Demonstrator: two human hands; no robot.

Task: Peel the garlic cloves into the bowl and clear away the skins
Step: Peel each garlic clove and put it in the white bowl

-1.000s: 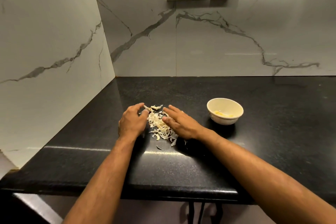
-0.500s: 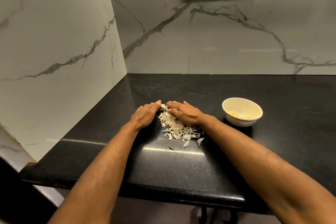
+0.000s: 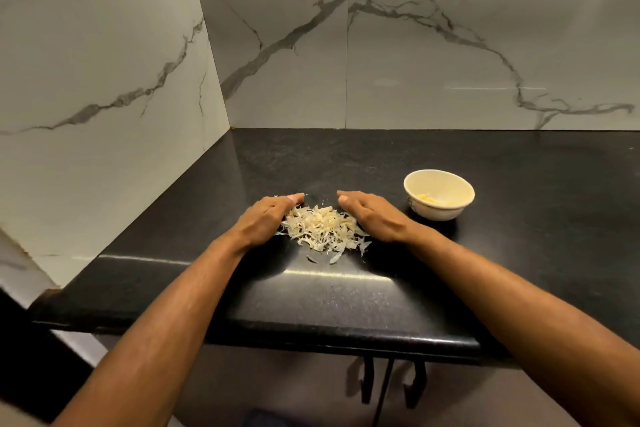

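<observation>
Step in hand: we judge the peeling done and the clearing begun; we are herding the garlic skins into 1 heap on the black counter.
Left hand: fingers straight and together, hand set on edge against the left flank of the heap, gripping nothing.
Right hand: fingers likewise straight, edge down on the right flank, holding nothing; the 2 hands bracket the heap with a gap between the fingertips at the far side.
Skins: a loose papery mound between the hands, with a few stray flakes lying nearer the counter's front edge.
Bowl: right of the right hand and apart from it, with pale yellow peeled cloves at its bottom.
Doing it well: we would close the far gap first, then draw both hands inward with their edges flat on the stone so thin flakes cannot slip beneath.
Pace: slow and low, since dry skins probably lift and scatter easily.
Strays: sweep the near flakes into the mound before any lift.
Risk: a wide right-hand sweep could nudge the bowl.
</observation>
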